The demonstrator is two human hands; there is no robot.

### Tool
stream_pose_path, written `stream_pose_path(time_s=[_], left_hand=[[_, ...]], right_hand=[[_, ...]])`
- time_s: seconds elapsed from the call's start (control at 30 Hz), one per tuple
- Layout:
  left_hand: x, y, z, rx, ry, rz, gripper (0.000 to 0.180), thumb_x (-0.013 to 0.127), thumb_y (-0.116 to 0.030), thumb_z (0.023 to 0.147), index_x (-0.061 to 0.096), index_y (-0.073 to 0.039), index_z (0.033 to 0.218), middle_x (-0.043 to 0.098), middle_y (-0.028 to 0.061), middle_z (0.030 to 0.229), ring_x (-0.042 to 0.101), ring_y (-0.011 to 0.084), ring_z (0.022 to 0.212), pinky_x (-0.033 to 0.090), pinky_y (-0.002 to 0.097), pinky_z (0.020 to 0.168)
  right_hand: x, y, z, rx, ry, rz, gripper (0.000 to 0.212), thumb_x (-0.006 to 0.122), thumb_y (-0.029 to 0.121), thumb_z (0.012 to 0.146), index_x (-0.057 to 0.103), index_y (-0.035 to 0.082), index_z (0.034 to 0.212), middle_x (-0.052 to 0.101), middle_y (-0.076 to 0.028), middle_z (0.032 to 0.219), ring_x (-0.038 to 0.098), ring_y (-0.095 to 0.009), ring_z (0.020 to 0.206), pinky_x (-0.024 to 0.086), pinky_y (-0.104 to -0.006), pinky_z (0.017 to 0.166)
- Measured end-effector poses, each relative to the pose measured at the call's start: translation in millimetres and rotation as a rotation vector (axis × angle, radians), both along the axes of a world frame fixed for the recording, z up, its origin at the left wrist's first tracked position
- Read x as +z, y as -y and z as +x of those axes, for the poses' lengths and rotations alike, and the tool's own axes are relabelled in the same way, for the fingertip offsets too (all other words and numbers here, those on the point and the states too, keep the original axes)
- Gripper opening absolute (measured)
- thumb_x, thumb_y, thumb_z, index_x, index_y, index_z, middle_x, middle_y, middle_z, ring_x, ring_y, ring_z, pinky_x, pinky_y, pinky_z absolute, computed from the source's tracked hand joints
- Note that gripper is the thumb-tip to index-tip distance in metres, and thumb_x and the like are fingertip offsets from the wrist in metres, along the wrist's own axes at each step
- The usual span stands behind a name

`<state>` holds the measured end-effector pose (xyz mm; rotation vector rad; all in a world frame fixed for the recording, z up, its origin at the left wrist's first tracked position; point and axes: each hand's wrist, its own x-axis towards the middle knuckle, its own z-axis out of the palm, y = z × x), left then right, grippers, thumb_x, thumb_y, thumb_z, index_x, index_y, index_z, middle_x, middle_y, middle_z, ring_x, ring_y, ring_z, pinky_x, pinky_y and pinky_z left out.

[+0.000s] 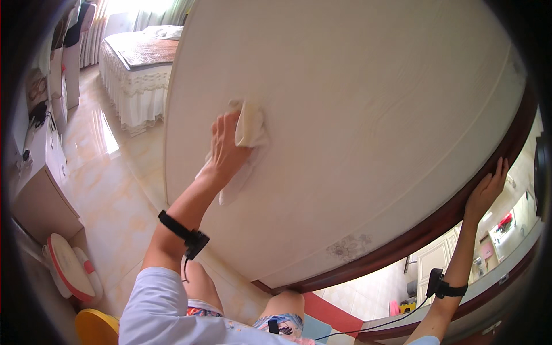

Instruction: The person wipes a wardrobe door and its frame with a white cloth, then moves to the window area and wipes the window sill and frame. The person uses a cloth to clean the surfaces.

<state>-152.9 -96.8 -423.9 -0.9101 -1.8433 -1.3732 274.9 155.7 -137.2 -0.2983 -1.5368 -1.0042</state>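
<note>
A cream-white cloth (pixel 249 124) is bunched under my left hand (pixel 226 141), which presses it against a broad pale panel (pixel 345 115). Part of the cloth hangs down below my wrist along the panel. My left fingers curl at its upper edge. Farther right, my right hand (pixel 486 190) rests on the dark brown wooden trim (pixel 454 215) at the panel's edge, its fingers stretched out and nothing held. Each forearm wears a black strap with a small device. A grey flower pattern (pixel 348 247) marks the panel's lower part.
At the far left stands a bed (pixel 138 75) with a lace skirt. A white cabinet (pixel 43 190), a red-rimmed white oval object (pixel 70 267) and something yellow and round (pixel 96 328) stand along the left. Beyond the trim, another room area with tiled floor (pixel 362 290) shows.
</note>
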Motion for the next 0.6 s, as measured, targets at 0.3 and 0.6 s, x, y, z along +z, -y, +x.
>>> stream_pose_path(time_s=[0.3,0.6], left_hand=[[67,-52,120,-0.122,-0.801,-0.348,0.072,0.076,-0.050,0.068,0.051,-0.029,0.133,0.037,0.0188,0.138,0.018,0.0432,0.140,0.006,0.0695,0.110],[230,-31,-31,0.161,-0.621,0.154,0.066,0.059,-0.044,0.086,0.041,-0.014,0.142,0.033,0.0166,0.149,0.029,0.0365,0.139,0.037,0.0529,0.100]], right_hand=[[-7,7,-2,0.011,-0.023,-0.061,0.043,0.037,0.009,0.097,0.043,0.003,0.139,0.034,-0.017,0.148,0.031,-0.034,0.137,0.023,-0.0442,0.113],[-11,8,0,-0.055,-0.037,-0.088,0.044,0.032,0.013,0.099,0.040,0.002,0.141,0.033,-0.017,0.149,0.028,-0.034,0.139,0.020,-0.0444,0.115]])
